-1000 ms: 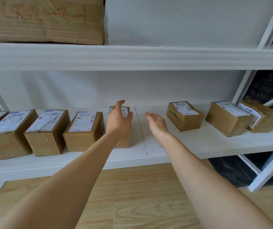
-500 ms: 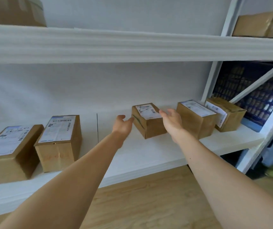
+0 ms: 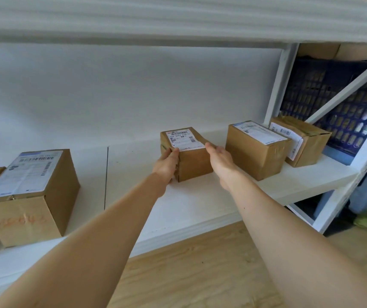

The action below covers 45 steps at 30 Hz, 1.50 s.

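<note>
Reaching across the wooden floor (image 3: 189, 274) and over the front lip of the white shelf (image 3: 200, 203), both forearms converge on the small box (image 3: 192, 162), which sits on the shelf board with its label up; the step in hand looks like taking hold of it from both sides. The left hand (image 3: 167, 166) grips the box's near left corner, fingers curled round the edge up to the label; the right hand (image 3: 221, 160) lies open along the box's right side, fingers straight, tips at the top edge, not yet wrapped. The next move probably calls for the right hand to press in against that side so the box is squeezed evenly, then a lift or slide towards the body, kept clear of the larger box (image 3: 253, 156) just right of it; a taped box (image 3: 307, 143) stands further right, another labelled box (image 3: 29, 196) well to the left. Half a second ago both hands hung open short of the small box, touching nothing; now they have closed in and the left has taken its corner.
</note>
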Each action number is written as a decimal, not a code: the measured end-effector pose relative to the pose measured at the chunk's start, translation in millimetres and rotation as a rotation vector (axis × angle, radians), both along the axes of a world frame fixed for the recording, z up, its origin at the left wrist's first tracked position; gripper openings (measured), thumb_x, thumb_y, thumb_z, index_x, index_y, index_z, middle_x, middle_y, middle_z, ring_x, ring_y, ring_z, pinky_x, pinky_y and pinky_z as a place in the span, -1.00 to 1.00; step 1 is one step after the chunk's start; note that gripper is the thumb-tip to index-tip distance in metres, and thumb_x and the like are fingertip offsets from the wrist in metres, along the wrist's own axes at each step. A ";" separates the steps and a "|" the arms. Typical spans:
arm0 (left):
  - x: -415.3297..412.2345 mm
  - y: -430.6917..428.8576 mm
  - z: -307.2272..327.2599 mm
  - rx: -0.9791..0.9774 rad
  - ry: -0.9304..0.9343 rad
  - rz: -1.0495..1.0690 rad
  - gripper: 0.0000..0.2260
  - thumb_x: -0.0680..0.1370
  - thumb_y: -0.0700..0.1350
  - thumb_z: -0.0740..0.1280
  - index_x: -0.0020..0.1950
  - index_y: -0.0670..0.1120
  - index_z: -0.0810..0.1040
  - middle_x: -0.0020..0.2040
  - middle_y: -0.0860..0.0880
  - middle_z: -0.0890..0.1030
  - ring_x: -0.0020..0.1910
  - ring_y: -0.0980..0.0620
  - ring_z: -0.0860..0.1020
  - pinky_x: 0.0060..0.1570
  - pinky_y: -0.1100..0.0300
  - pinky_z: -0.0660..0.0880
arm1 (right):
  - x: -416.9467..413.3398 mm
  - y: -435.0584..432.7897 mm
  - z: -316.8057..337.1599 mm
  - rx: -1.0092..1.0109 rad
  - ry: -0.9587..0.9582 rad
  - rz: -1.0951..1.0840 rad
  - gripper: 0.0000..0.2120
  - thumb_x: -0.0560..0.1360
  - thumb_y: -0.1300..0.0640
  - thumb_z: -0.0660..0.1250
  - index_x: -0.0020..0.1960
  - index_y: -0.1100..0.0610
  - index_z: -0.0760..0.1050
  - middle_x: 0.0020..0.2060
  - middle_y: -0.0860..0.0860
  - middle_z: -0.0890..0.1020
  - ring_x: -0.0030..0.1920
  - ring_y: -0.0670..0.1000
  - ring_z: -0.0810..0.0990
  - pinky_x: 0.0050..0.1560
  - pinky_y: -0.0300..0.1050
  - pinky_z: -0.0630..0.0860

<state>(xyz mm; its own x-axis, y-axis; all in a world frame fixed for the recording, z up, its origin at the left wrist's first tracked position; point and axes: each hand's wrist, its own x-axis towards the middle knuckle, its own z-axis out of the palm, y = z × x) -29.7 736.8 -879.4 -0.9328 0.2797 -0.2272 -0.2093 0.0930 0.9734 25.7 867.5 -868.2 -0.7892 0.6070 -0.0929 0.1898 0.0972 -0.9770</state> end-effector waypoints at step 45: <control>288.2 -254.7 -44.4 0.173 -0.159 0.006 -0.52 0.61 0.31 0.12 0.42 0.11 0.45 0.39 0.04 0.50 0.30 0.02 0.48 0.01 0.07 0.46 | 301.0 -240.3 -38.7 -0.438 -0.066 0.158 -0.66 0.59 -0.19 0.25 0.18 0.03 0.53 -0.03 -0.05 0.66 -0.03 -0.04 0.61 0.00 -0.03 0.53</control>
